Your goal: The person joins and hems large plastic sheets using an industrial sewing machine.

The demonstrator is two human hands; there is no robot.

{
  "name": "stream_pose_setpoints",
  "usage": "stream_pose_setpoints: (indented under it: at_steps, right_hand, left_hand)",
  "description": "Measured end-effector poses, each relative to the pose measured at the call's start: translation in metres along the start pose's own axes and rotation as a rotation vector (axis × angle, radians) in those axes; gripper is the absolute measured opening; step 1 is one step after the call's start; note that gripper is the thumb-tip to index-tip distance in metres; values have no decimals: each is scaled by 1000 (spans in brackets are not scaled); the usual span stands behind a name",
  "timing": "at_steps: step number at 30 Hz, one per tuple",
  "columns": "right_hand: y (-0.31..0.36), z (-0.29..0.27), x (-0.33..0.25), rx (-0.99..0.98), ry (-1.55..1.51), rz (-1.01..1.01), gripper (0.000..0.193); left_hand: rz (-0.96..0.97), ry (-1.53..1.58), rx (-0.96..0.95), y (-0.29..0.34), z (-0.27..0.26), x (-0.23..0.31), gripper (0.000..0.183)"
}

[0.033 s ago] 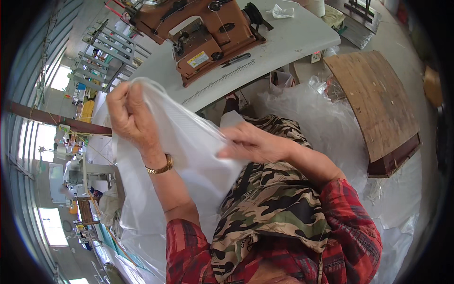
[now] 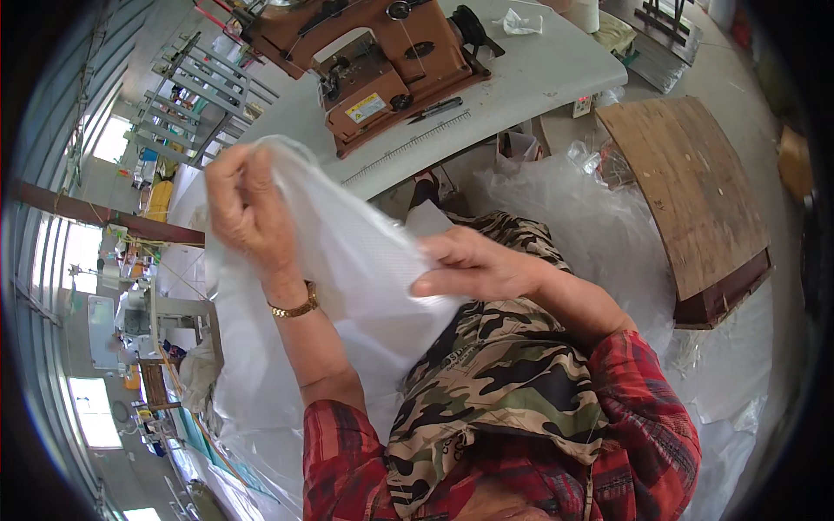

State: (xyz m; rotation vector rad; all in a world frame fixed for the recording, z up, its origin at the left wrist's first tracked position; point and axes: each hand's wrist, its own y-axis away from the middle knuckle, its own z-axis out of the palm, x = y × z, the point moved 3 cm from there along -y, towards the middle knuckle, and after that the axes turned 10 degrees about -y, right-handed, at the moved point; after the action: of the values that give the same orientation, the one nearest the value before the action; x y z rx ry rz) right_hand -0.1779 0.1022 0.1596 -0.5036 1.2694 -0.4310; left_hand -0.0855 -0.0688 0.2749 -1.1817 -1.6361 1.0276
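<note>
A thin white translucent sheet, finely ribbed like woven plastic (image 2: 347,252), is stretched between my two hands over my lap. Its upper corner is pinched in my left hand (image 2: 252,208), which is raised beside the table's near edge and wears a gold watch (image 2: 295,304) on its wrist. Lower and farther right, my right hand (image 2: 478,265) grips the sheet's other end between thumb and fingers. The rest of the sheet drops down past my left forearm. A camouflage apron (image 2: 504,373) covers my lap beneath the right forearm.
Ahead stands a pale table (image 2: 539,78) bearing a brown sewing machine (image 2: 373,78) and a dark pen (image 2: 439,109). To the right, a wooden board (image 2: 691,191) rests on a dark red box, beside heaped clear plastic (image 2: 582,208). A metal rack (image 2: 195,95) is at far left.
Both hands have shifted slightly to the right with the sheet still held between them. My right hand looks less blurred.
</note>
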Motion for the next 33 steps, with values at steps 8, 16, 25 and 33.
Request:
stream_pose_setpoints:
  at_steps: [8, 16, 25, 33]
  right_hand:
    - [34, -63, 46, 266, 488, 630, 49]
    - [-32, -74, 2, 483, 778, -67, 75]
    - [-52, -68, 25, 372, 408, 48, 45]
    - [-53, -71, 21, 539, 454, -40, 40]
  left_hand:
    - [-112, 210, -479, 46, 53, -1, 13]
    - [-68, 219, -548, 45, 59, 16, 12]
    - [-148, 344, -610, 47, 65, 12, 11]
    - [40, 2, -543, 44, 52, 6, 15]
